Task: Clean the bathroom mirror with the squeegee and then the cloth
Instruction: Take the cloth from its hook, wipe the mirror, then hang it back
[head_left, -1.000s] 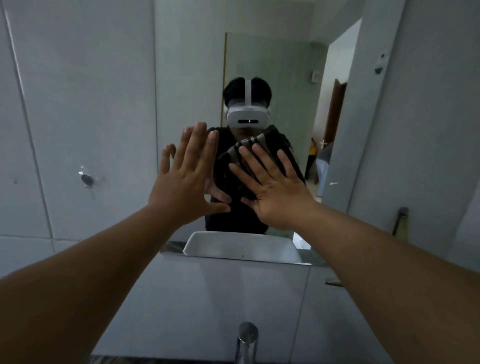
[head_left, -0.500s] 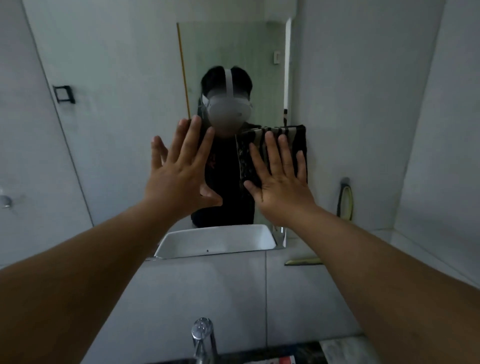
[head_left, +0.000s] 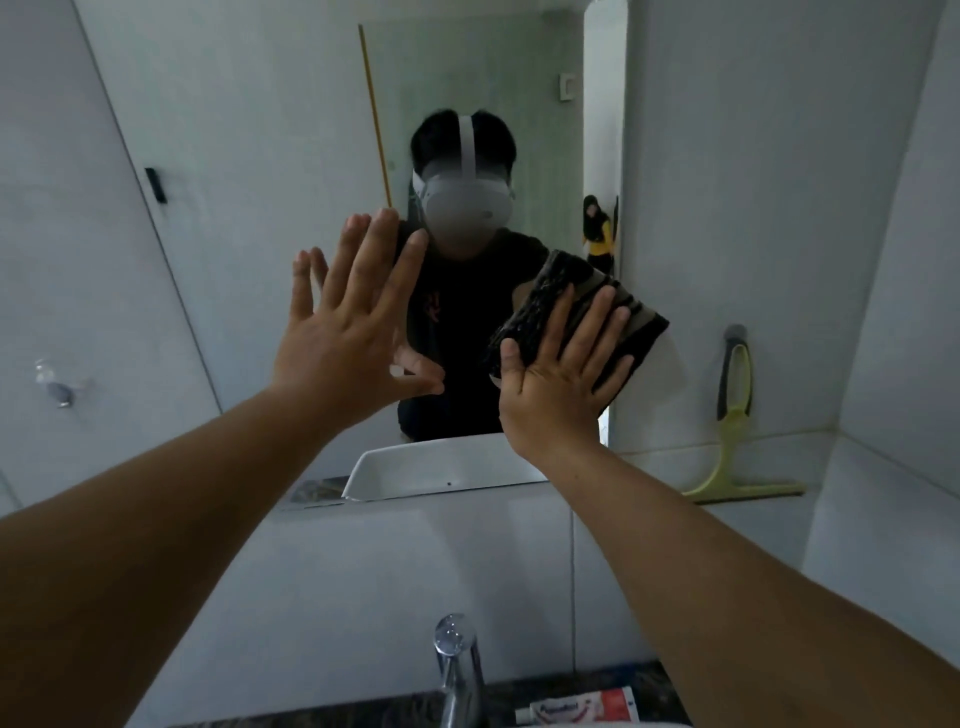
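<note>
With the squeegee (head_left: 735, 441) parked against the wall at right of frame, its blade on the ledge, the first stage is judged done and the cloth stage is under way. The cloth (head_left: 576, 322) is pressed flat to the mirror (head_left: 493, 93) at centre right by the right hand (head_left: 558, 387), fingers spread. The left hand (head_left: 345, 332) is held open, empty, at centre. Upper glass is judged left to wipe; its right edge lies just beside the cloth, open room leftward and upward.
</note>
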